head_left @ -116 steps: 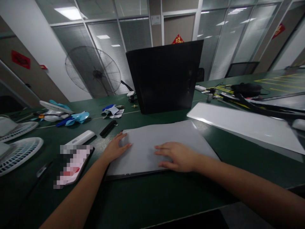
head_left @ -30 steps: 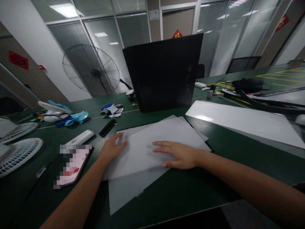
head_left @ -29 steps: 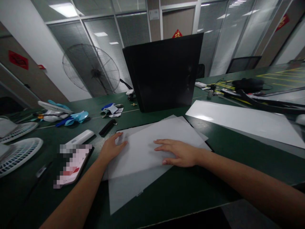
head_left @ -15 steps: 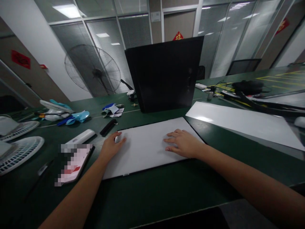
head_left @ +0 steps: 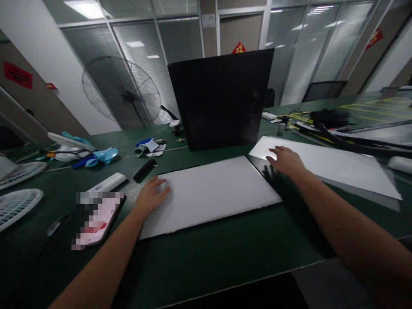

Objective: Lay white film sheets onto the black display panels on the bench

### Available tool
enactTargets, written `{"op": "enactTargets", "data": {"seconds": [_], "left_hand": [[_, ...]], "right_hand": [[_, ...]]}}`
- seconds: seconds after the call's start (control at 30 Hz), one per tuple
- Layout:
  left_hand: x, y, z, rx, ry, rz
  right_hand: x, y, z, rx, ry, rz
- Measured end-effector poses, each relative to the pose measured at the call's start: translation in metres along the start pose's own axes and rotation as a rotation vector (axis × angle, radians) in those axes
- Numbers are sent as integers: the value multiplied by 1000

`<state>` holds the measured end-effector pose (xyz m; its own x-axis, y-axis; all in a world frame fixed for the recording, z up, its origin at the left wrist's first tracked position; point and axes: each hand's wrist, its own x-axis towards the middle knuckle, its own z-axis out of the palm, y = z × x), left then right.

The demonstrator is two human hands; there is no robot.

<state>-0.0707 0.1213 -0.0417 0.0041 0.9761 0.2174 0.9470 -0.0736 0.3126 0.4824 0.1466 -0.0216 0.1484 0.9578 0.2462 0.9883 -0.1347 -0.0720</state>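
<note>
A flat white rectangular panel point(head_left: 209, 195) with thin dark edges lies on the green tabletop in front of me. My left hand point(head_left: 152, 195) rests on its left end, fingers apart and holding nothing. Over the near left end of a glossy white sheet point(head_left: 334, 165) hovers my right hand point(head_left: 286, 162), its fingers spread and grasping nothing; whether a fingertip touches the sheet I cannot tell. That sheet lies to the right of the panel, over another thin sheet point(head_left: 383, 201) that partly shows along its near edge.
Behind the panel stands a large black panel point(head_left: 222, 101). On the left are a phone point(head_left: 99, 221), a white handheld device point(head_left: 107, 183), a black object point(head_left: 144, 170), blue gloves point(head_left: 101, 157) and white fan grilles point(head_left: 21, 206). Black strips and cables point(head_left: 331, 118) lie far right.
My right hand has lifted off the white panel and moved right and away, to above the glossy sheet. My left hand stays on the panel. The view has shifted slightly.
</note>
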Motion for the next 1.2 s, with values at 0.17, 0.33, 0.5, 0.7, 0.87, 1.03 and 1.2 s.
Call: {"op": "enactTargets", "data": {"seconds": [0.17,0.33,0.5,0.7,0.87,1.03,1.2], "left_hand": [[0,-1,-2,2,-21,-2],[-3,0,-4,9,-100,31],[-5,3,-4,3,-110,37],[-5,3,-4,-17,-78,41],[-3,3,-4,22,-74,36],[-4,4,-5,14,-61,30],[-4,5,-6,-11,-44,27]], "right_hand": [[10,45,17,5,-187,335],[8,42,17,-7,-150,384],[8,46,24,18,-150,422],[8,42,21,40,-178,407],[3,31,6,18,-141,403],[-5,15,-18,4,-136,327],[-24,-26,-43,-23,-143,138]]}}
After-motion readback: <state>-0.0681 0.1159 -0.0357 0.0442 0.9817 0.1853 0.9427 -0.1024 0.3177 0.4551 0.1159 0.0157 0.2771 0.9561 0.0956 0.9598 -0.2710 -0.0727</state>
